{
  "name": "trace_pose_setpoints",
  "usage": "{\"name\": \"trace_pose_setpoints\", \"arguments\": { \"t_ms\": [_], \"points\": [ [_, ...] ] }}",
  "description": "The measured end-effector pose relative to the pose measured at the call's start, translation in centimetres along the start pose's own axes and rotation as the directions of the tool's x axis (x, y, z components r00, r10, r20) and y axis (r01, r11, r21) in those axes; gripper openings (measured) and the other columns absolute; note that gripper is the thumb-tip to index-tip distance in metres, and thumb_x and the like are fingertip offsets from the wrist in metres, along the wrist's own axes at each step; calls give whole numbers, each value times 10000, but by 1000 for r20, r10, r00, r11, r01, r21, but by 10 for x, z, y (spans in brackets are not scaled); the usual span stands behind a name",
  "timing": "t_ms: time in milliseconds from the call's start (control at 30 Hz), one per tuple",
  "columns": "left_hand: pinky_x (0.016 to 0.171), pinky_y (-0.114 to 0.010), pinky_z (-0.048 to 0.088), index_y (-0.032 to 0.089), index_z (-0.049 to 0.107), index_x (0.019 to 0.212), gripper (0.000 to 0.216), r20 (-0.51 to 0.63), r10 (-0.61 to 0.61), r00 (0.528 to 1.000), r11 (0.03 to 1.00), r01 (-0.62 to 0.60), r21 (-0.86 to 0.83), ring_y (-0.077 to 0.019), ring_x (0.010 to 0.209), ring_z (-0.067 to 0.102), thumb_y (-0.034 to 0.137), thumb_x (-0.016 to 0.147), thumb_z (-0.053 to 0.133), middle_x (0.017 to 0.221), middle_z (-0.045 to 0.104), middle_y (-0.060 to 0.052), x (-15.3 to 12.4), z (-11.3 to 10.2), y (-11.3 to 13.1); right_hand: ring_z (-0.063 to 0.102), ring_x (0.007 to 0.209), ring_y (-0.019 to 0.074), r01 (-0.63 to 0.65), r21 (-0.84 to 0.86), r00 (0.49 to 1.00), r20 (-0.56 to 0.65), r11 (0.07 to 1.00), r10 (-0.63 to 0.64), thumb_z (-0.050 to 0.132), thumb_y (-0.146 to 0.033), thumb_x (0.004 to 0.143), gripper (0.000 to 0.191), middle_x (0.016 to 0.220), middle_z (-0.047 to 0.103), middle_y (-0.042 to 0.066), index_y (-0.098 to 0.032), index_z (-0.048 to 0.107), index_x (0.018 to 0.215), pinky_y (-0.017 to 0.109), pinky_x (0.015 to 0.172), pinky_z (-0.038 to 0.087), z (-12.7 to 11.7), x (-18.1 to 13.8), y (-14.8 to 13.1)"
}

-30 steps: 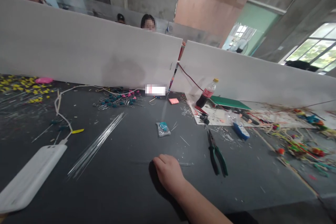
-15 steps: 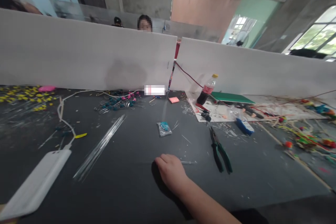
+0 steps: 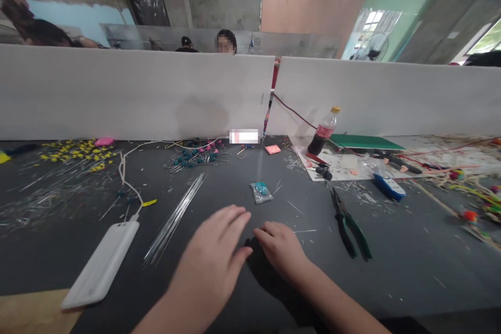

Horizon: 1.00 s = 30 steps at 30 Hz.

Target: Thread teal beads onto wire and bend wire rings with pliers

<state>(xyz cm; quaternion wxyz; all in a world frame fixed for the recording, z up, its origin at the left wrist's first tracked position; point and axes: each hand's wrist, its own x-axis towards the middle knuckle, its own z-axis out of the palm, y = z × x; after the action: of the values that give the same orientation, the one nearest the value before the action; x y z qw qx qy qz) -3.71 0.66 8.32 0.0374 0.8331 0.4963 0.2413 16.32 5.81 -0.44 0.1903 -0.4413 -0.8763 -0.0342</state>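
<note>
My left hand is over the table, thumb apart from its outstretched fingers, with nothing visible in it. Close by on the right, my right hand is closed, fingers curled down near the tabletop; what they hold, if anything, is hidden. A thin wire shows just right of my right hand. Beyond both hands lies a small clear bag with teal pieces inside. To the left is a bundle of straight metal wires. Green-handled long-nose pliers lie to the right, jaws pointing away.
A white power bank with a cable lies at left. Yellow-tipped wires and teal-tipped wires are piled behind. A cola bottle, a blue device and a green board are at right. A white partition stands behind; people are beyond it.
My left hand has come into view from below, beside the right one. My right hand stays closed near the table. The view has shifted left, so things appear further right.
</note>
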Motion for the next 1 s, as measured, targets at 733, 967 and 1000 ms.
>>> {"name": "trace_pose_setpoints", "arguments": {
  "t_ms": [733,967,1000],
  "points": [
    [715,-252,417,194,654,907,202,478,-98,873,762,375,-528,-150,747,585,185,863,457,808,663,-7,11,32,-20,417,623,150,58,-61,997,-53,996,-62,506,-55,858,222,652,535,9,-183,569,688,292,626,250,-38,-16,-4],
    [481,-215,306,160,596,846,171,637,-111,763,481,602,-637,-78,464,413,265,854,461,642,552,31,2,50,-18,407,615,160,82,40,985,-155,996,-75,430,-117,922,281,628,539,20,-181,583,696,300,620,240,-36,-19,-16],
    [464,-209,281,155,584,848,164,634,-107,766,398,617,-678,-68,448,388,280,848,477,635,535,36,2,53,-18,419,622,159,66,68,985,-164,996,-54,424,-127,930,286,634,550,24,-179,587,701,297,626,245,-36,-20,-16]
  ]
}}
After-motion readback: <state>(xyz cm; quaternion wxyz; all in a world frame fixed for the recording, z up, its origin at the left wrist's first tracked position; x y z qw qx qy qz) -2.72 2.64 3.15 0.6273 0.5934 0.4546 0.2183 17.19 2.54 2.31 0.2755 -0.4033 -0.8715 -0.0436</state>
